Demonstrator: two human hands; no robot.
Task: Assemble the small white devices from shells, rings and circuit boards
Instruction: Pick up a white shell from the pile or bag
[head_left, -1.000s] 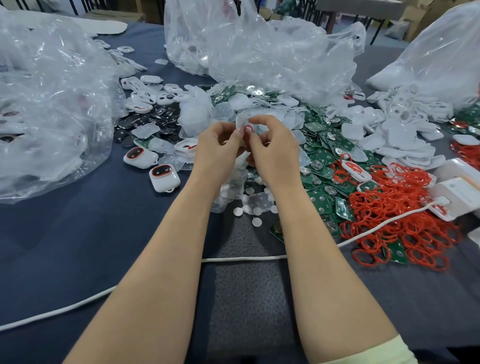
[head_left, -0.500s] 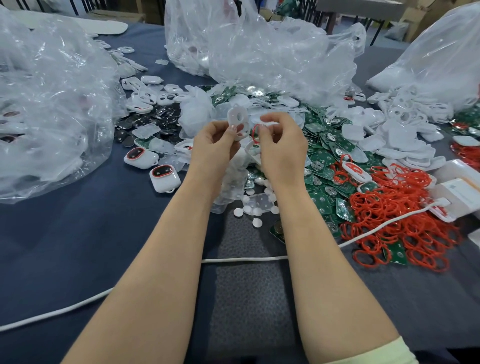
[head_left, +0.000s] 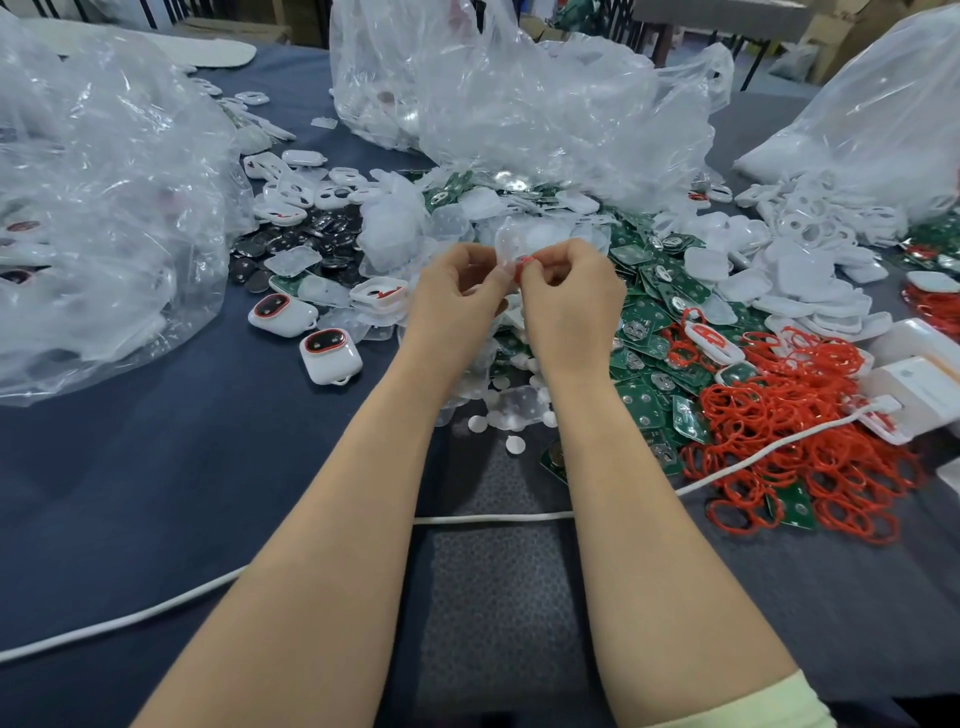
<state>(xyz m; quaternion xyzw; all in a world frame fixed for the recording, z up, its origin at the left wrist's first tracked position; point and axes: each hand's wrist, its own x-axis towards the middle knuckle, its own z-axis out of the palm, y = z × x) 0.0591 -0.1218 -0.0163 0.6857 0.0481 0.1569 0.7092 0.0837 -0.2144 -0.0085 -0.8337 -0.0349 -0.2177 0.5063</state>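
Okay, big to small. Dark blue cloth-covered counter (head_left: 130, 493) carries everything. Three crumpled clear plastic bags (head_left: 93, 208) sit left, middle and right at the back, probably bulk stock, since white parts show through them.

Parts are spread in sorted heaps, I'd say so each kind is easy to reach: green circuit boards (head_left: 644, 322) right of centre, red rubber rings (head_left: 810, 431) heaped on and beside them, white plastic shells (head_left: 810, 244) far right, black round discs (head_left: 322, 234) left of centre. A white cable (head_left: 493, 517) runs across the counter under both forearms to a white box (head_left: 914, 384) at the right edge.

Two finished white devices (head_left: 328, 353) with red-rimmed dark windows lie apart on the left, likely the done pile. Small white round dots (head_left: 514, 444) are scattered below the wrists.

I have both hands raised together above the heaps. My left hand (head_left: 457, 296) is curled, pinching a translucent white plastic shell (head_left: 506, 244). My right hand (head_left: 571, 301) is curled too, pinching a thin red rubber ring (head_left: 524, 265) against that shell. My guess is that the ring is being seated into the shell's opening, and the fingertip grip is for fine control.

Writing: none readable. There's a faint mark on the box, and the board print is too small to read.
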